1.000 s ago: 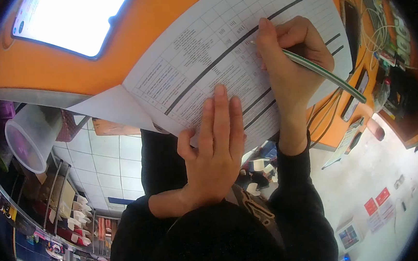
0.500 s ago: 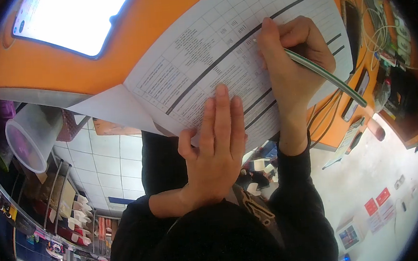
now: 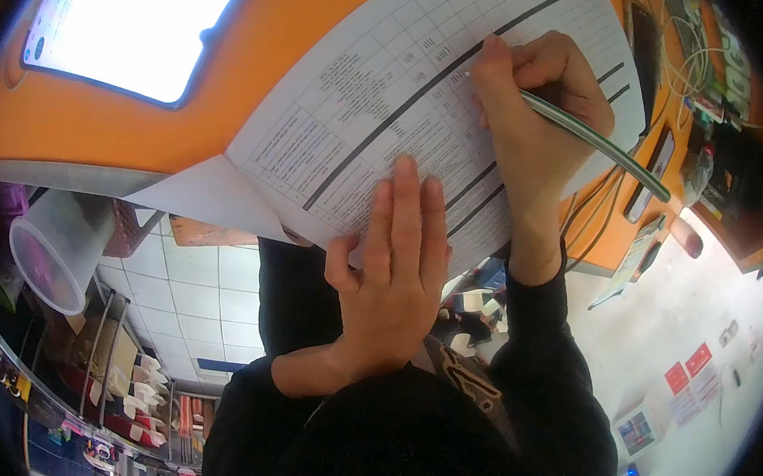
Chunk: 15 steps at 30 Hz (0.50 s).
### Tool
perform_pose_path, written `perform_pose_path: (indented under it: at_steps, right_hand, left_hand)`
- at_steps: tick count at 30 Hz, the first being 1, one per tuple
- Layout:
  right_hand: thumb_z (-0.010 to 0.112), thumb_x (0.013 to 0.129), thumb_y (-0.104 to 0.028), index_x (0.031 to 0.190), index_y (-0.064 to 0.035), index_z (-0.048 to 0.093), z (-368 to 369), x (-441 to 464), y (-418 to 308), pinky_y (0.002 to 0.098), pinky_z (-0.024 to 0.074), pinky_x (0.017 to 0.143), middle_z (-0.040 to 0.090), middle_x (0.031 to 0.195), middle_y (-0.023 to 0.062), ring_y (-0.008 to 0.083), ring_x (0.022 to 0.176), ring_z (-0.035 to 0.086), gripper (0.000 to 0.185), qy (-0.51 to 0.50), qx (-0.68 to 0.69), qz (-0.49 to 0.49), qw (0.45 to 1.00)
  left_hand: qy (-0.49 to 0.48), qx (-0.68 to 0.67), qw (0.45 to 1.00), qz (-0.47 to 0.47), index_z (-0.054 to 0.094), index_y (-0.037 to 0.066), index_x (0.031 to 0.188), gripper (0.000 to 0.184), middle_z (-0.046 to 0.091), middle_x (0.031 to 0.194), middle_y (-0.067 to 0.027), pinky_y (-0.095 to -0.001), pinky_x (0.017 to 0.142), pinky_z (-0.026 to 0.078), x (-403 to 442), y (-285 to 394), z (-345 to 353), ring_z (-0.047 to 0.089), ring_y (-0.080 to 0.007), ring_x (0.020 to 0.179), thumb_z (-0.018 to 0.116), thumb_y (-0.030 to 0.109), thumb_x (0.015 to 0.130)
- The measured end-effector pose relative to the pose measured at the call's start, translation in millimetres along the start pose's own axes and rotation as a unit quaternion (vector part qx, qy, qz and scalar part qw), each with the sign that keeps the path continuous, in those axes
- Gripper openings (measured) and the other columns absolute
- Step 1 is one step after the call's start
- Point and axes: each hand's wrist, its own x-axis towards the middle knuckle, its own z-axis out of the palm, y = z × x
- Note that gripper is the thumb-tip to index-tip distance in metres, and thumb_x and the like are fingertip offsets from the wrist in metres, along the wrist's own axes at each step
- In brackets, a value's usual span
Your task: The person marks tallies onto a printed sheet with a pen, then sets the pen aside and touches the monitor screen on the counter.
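A printed form (image 3: pixel 344 81) with a grid, dark bars and small tally marks lies on the orange desk (image 3: pixel 108 124). My left hand (image 3: pixel 392 255) rests flat on its lower part, fingers stretched out. Higher up on the right, my right hand (image 3: pixel 540 103) grips a slim striped pen (image 3: pixel 605 147), its tip touching or just over a grid cell. The pen's far end points down to the right. One corner of the paper (image 3: pixel 219 196) folds over the desk edge.
A phone or tablet with a bright screen (image 3: pixel 129 43) lies at the upper left. Cables (image 3: pixel 682 40) and a dark phone (image 3: pixel 643 52) are on the right. A translucent bin (image 3: pixel 51 261) stands below the desk edge, near tiled floor (image 3: pixel 195 286) and shelving (image 3: pixel 125 371).
The right hand and pen have shifted very slightly, and a few short strokes now show near the pen tip. My left hand stays put.
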Motion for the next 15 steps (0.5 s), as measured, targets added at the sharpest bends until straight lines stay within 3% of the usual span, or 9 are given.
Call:
perform_pose_path:
  at_steps: [4,6,9,15]
  right_hand:
    - [0.07,0.078,-0.006,0.065,-0.0068,0.051,1.3,1.9,3.3,0.0151,0.0356,0.045,0.06,0.06,0.0028,0.0061,0.044,0.052,0.023,0.008,-0.024,-0.062,0.998]
    - [0.071,0.074,-0.004,0.062,-0.0071,0.053,4.3,1.6,4.4,0.016,0.0289,0.044,0.053,0.054,-0.0008,0.0035,0.042,0.044,0.022,0.039,0.009,-0.052,0.998]
    - [0.07,0.074,-0.004,0.062,-0.0069,0.053,3.6,0.3,0.1,0.0161,0.0293,0.044,0.054,0.054,-0.0006,0.0036,0.043,0.044,0.021,0.042,0.055,0.023,0.997]
    - [0.07,0.074,-0.003,0.062,-0.007,0.053,6.1,0.1,0.2,0.0163,0.0291,0.043,0.053,0.053,-0.0008,0.0035,0.042,0.044,0.021,0.046,0.039,0.011,0.998]
  left_hand:
    - [-0.006,0.001,1.0,-0.001,0.046,0.01,0.13,0.05,0.034,0.142,-0.0136,-0.0452,0.093,0.021,0.0,-0.2,0.0,0.035,-0.0226,0.122,0.052,0.035,0.086]
    - [-0.002,0.003,1.0,-0.001,0.046,0.01,0.13,0.051,0.034,0.142,-0.0134,-0.045,0.093,0.021,-0.5,0.0,0.8,0.034,-0.0226,0.122,0.052,0.035,0.086]
    - [-0.007,-0.002,1.0,-0.001,0.046,0.01,0.13,0.051,0.034,0.142,-0.0132,-0.0451,0.093,0.021,0.5,0.3,-1.2,0.034,-0.0225,0.122,0.052,0.035,0.086]
    - [0.005,0.0,1.0,0.0,0.046,0.01,0.131,0.051,0.034,0.142,-0.0129,-0.045,0.093,0.022,-0.6,0.4,2.0,0.034,-0.0226,0.122,0.051,0.035,0.087]
